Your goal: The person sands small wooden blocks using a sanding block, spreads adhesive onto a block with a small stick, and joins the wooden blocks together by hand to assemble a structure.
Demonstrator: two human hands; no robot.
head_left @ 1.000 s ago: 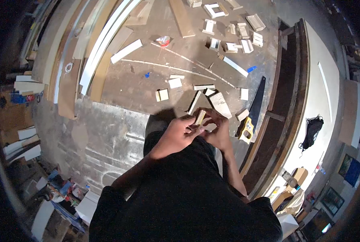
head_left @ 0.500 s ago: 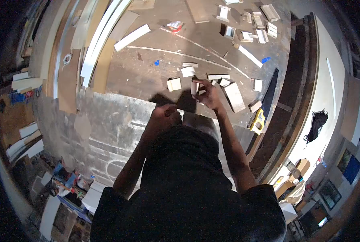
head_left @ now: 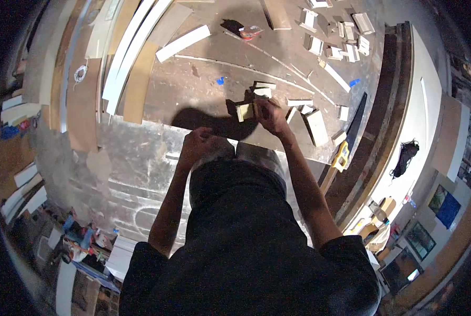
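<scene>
My right hand [head_left: 272,117] is closed at the right side of a small pale wooden block [head_left: 244,112] on the brown work surface [head_left: 209,95]; what its fingertips hold is hidden. To the left and nearer me, my left hand [head_left: 197,143] is by the surface's near edge with its fingers curled, and whether it holds anything is too dark to tell. Small white pieces [head_left: 263,91] lie just beyond my right hand. Right of it are a thin strip [head_left: 300,102] and a larger pale block [head_left: 316,127].
A handsaw with a yellow handle [head_left: 341,156] lies at the right edge. Long boards [head_left: 140,84] fill the left side. Several small wooden assemblies [head_left: 348,31] stand at the back right. A red and white item [head_left: 250,33] and thin strips lie farther back.
Both hands were together around a small wooden piece, then came apart. My right hand carried the piece forward to beside the pale block. My left hand moved left. The view has shifted.
</scene>
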